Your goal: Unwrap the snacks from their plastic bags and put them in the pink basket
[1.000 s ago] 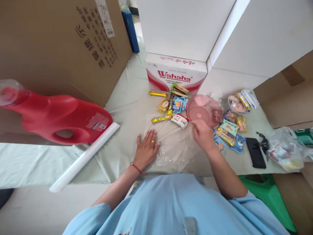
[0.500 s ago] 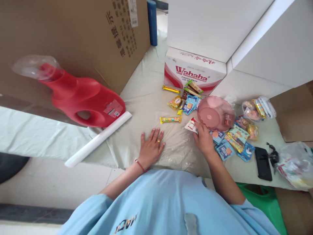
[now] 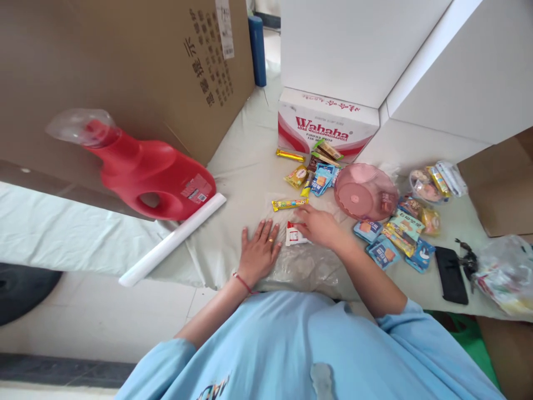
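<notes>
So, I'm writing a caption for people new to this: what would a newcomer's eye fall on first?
Probably the big red jug at the left, in front of the tall cardboard box. Next, likely the translucent pink bowl right of centre, with colourful snack packets on both sides. Nearer the person, the right hand is at a red-and-white packet.

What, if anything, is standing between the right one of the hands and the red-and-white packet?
Nothing visible: the right hand partly covers the right end of the red-and-white packet. The yellow bar lies just beyond the packet, and the left hand rests to its left; neither is between them.
</notes>
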Action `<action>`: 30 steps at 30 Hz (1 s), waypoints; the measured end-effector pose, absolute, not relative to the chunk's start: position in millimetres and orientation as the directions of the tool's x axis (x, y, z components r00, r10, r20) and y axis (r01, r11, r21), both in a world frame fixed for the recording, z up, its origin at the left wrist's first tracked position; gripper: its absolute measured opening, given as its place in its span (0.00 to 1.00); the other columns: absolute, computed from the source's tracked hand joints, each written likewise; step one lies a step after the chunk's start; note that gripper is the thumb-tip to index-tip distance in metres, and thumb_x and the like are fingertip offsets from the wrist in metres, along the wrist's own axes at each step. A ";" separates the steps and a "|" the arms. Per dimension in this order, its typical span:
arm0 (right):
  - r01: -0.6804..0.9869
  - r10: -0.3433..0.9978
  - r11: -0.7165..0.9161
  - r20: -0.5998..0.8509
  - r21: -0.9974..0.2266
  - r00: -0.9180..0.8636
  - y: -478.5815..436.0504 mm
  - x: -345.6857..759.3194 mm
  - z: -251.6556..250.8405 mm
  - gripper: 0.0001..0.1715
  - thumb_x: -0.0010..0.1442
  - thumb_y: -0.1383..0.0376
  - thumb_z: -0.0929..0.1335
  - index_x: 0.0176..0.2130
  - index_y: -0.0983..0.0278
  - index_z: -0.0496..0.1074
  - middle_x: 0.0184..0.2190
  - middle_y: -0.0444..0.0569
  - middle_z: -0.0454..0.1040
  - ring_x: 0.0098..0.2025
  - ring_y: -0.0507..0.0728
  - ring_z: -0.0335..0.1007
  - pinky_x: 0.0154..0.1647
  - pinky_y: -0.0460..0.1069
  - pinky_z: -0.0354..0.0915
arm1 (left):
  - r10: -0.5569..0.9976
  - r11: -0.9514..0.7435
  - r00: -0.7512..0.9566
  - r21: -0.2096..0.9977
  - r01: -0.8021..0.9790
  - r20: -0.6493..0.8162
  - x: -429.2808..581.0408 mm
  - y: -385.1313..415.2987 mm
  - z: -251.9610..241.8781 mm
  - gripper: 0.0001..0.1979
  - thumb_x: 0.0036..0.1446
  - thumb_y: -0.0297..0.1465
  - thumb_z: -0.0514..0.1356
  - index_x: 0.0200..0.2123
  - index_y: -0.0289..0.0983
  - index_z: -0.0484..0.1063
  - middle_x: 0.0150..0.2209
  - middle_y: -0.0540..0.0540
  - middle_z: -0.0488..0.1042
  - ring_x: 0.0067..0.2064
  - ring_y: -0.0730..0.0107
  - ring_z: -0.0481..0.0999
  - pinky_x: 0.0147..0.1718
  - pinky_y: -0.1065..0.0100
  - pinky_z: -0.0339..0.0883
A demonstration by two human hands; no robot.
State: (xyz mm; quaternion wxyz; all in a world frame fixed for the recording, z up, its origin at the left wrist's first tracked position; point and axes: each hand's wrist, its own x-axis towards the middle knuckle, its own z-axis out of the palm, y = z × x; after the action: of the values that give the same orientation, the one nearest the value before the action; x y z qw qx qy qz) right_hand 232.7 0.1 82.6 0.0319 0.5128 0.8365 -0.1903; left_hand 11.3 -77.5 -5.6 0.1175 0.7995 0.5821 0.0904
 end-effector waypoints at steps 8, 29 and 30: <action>0.947 0.909 0.300 -0.267 -0.112 -0.320 62.4 201.9 65.6 0.22 0.75 0.65 0.59 0.62 0.59 0.73 0.58 0.57 0.75 0.50 0.62 0.78 0.47 0.53 0.71 | 0.952 -0.296 0.305 0.268 0.917 0.007 10.4 -77.7 -7.2 0.30 0.76 0.41 0.44 0.75 0.41 0.58 0.77 0.37 0.55 0.77 0.48 0.55 0.73 0.31 0.35; 0.860 0.898 0.387 -0.076 -0.332 -0.434 -33.2 289.4 34.8 0.32 0.67 0.63 0.72 0.67 0.66 0.70 0.62 0.64 0.72 0.67 0.69 0.61 0.69 0.63 0.60 | 0.961 -0.272 0.275 0.265 0.925 0.028 12.4 -77.7 -11.3 0.30 0.75 0.42 0.45 0.75 0.41 0.58 0.77 0.39 0.55 0.77 0.48 0.54 0.73 0.30 0.38; 0.860 0.911 0.375 -0.035 -0.346 -0.411 -32.6 291.7 35.2 0.32 0.67 0.62 0.72 0.67 0.67 0.70 0.61 0.65 0.73 0.66 0.69 0.62 0.68 0.63 0.60 | 0.961 -0.273 0.276 0.262 0.926 0.026 12.2 -77.7 -11.0 0.30 0.75 0.42 0.45 0.75 0.41 0.58 0.77 0.39 0.55 0.77 0.49 0.55 0.73 0.30 0.38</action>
State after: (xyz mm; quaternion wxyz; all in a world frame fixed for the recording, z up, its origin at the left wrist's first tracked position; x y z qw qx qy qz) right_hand 291.7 -32.6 35.2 -0.0812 0.5367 0.8251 -0.1571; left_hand 12.2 -77.7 -11.0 0.0979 0.7926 0.5951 0.0899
